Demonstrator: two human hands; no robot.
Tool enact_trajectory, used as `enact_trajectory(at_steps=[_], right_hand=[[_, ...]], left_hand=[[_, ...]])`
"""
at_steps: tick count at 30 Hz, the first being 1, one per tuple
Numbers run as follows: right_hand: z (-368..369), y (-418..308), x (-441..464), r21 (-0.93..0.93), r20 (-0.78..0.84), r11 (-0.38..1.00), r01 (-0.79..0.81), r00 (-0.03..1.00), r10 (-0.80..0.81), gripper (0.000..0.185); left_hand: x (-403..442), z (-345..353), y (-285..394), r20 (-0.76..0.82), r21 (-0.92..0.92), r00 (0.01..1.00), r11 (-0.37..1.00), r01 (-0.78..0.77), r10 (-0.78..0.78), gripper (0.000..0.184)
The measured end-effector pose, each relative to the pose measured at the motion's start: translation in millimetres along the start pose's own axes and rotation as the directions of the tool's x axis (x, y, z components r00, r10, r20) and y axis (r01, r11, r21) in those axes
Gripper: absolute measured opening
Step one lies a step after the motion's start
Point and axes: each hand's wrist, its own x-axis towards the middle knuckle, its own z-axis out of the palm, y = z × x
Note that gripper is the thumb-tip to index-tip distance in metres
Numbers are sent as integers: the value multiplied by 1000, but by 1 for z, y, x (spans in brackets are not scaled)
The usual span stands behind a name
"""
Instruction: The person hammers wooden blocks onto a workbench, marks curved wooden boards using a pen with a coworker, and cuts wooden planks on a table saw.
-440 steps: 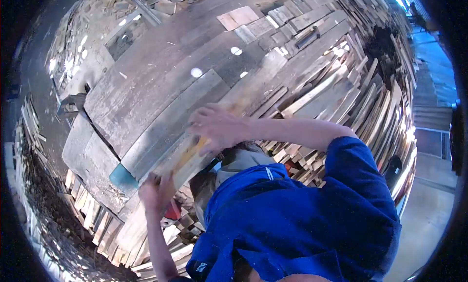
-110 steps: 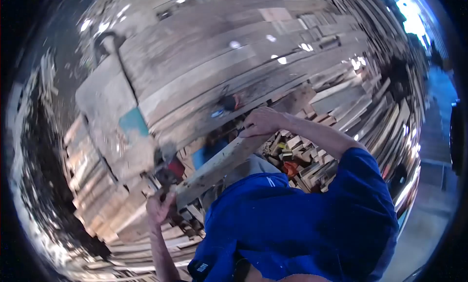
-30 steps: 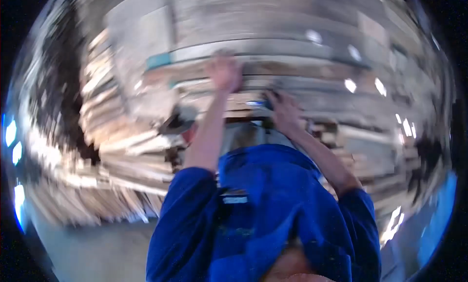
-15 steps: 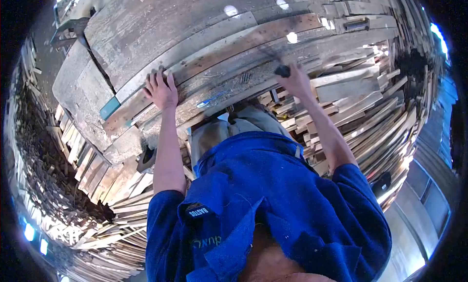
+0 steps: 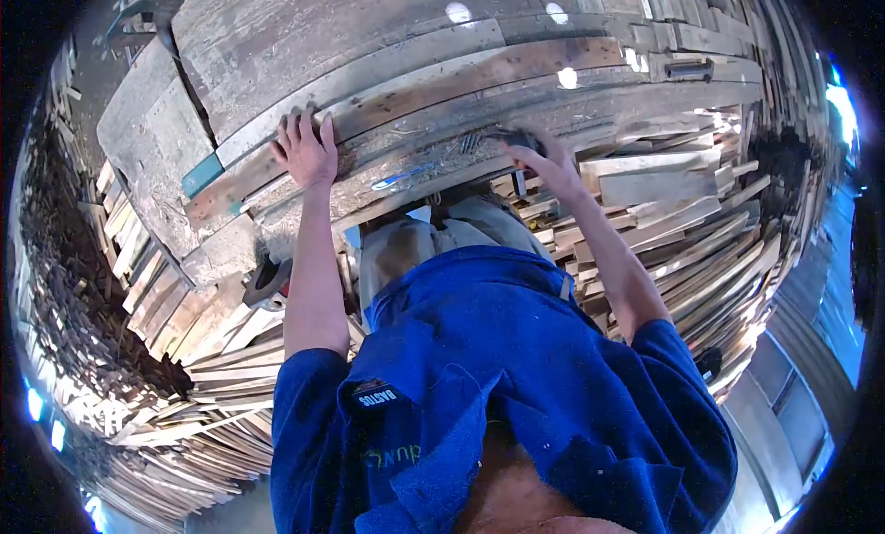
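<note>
My left hand (image 5: pixel 306 151) lies with fingers spread on a long reddish-brown plank (image 5: pixel 479 73), near its left part. Dark marks dot the plank, which lies along the workbench (image 5: pixel 277 64). My right hand (image 5: pixel 551 168) is closed around a small dark tool (image 5: pixel 527 141), held low at the bench's near edge; blur hides its exact kind. Just left of that hand, several thin dark nail-like pieces (image 5: pixel 470 143) lie together on the bench. A blue-and-white slim object (image 5: pixel 398 179) rests between my hands, close to the near edge.
A teal block (image 5: pixel 203 174) sits at the plank's left end. A dark metal piece (image 5: pixel 690 70) lies at the far right of the bench. Stacked wood strips (image 5: pixel 682 230) fill the right side, and more scrap wood (image 5: pixel 212 326) is piled at lower left. Sawdust covers the bench.
My right hand has come down and slightly left with the dark tool, toward the bench's near edge. My left hand stays on the plank. The view has shifted slightly.
</note>
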Motion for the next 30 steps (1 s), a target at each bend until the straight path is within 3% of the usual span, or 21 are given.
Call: enact_trajectory(at_steps=[1, 3, 5, 8, 10, 11, 13, 14, 15, 16, 17, 18, 20, 21, 23, 25, 27, 28, 29, 30], right_hand=[[-10, 12, 0, -5, 3, 1000, 0, 1000, 0, 65], [-43, 44, -2, 19, -166, 999, 30, 986, -26, 42], [-83, 50, -14, -66, -243, 997, -27, 970, 10, 36], [-140, 69, -24, -311, -393, 943, -115, 919, -18, 62], [-155, 67, -21, -597, -482, 748, -291, 875, -45, 66], [-153, 71, -17, -593, -483, 750, -292, 874, -42, 66], [-122, 60, -9, -731, -523, 577, -366, 843, -127, 64], [-99, 24, -10, -611, -371, 746, -263, 928, 23, 69], [-82, 52, 9, -753, -394, 605, -258, 914, -100, 69], [-57, 41, 9, -692, -336, 706, -148, 932, -133, 69], [-38, 70, 29, -866, -259, 500, 1, 854, -451, 74], [-22, 67, 36, -866, -251, 500, 13, 853, -457, 74], [14, 55, 44, -734, -293, 679, -21, 911, -290, 81], [24, 49, 41, -755, -328, 653, -60, 897, -298, 85], [26, 27, 32, -672, -325, 733, -109, 932, -159, 82], [21, 39, 31, -801, -286, 599, -22, 892, -350, 80], [10, 43, 42, -784, -321, 613, -98, 909, -265, 81], [19, 21, 45, -815, -342, 568, -115, 887, -310, 77], [26, 4, 50, -841, -362, 523, -138, 862, -355, 72], [21, 20, 80, -866, -245, 499, 43, 833, -496, 66]], left_hand=[[0, 1, -1, 0, 11, 1000, 1000, -4, 4, 55], [1, 2, -1, -4, 22, 1000, 1000, -6, 6, 55], [0, 4, -3, -6, 27, 1000, 1000, -3, 4, 56], [1, 1, 0, 14, 26, 1000, 1000, 0, -1, 56], [1, 0, 1, 12, 13, 1000, 1000, -2, 2, 56], [1, 0, 1, 7, -1, 1000, 1000, -2, 2, 56], [1, -1, 2, 2, 0, 1000, 1000, -15, 15, 56], [1, -1, 2, -5, -1, 1000, 1000, -21, 21, 56], [0, -1, 2, -3, 2, 1000, 1000, -23, 23, 56], [0, 0, 2, -9, 8, 1000, 1000, -28, 28, 55], [1, 0, 1, -19, 15, 999, 999, -29, 29, 54], [1, -1, 1, -26, 23, 999, 999, -22, 23, 54], [1, -5, 4, -38, 21, 998, 998, -51, 52, 53], [-1, 2, -1, -71, 50, 996, 997, -57, 60, 53], [-1, 7, -3, -62, 134, 995, 989, -66, 75, 54], [-3, 5, 5, -73, 91, 997, 996, -12, 19, 54], [-9, -4, 13, 117, 252, 992, 968, 20, -50, 62], [-15, 7, 9, 82, 304, 995, 952, 26, -53, 66], [-13, -1, 11, 161, 251, 983, 967, 46, -88, 67], [-12, -7, 12, 238, 202, 963, 977, 75, -123, 68]])
